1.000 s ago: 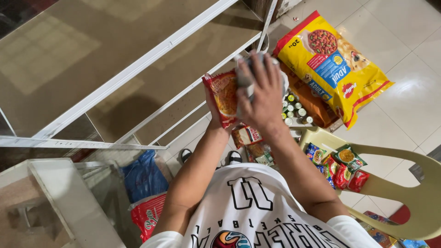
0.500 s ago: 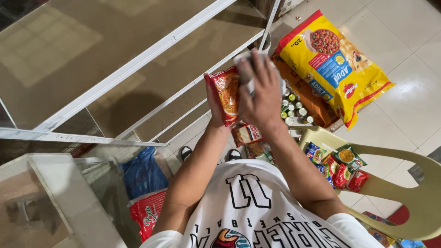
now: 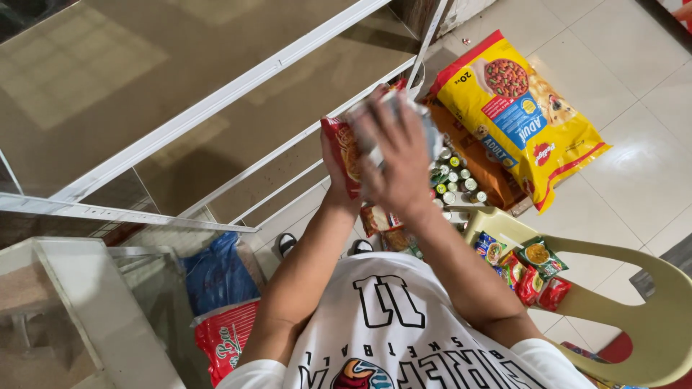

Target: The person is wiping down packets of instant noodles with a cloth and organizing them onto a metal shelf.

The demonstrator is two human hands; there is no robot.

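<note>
fingers of the right hand (image 3: 393,169) press a grey cloth (image 3: 375,133) against the red noodle packet (image 3: 344,155) gripped by the left hand (image 3: 333,184).

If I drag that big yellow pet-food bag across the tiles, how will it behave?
The yellow bag lies flat and bulging on the tiled floor, so it is probably heavy and will sag if lifted by one end. Its glossy film on shiny tile should slide, though a corner overlaps the brown box and may snag.

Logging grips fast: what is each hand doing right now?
Left hand: closed on the red noodle packet, gripping its lower edge.
Right hand: fingers pressing a grey cloth against the packet's face.
</note>
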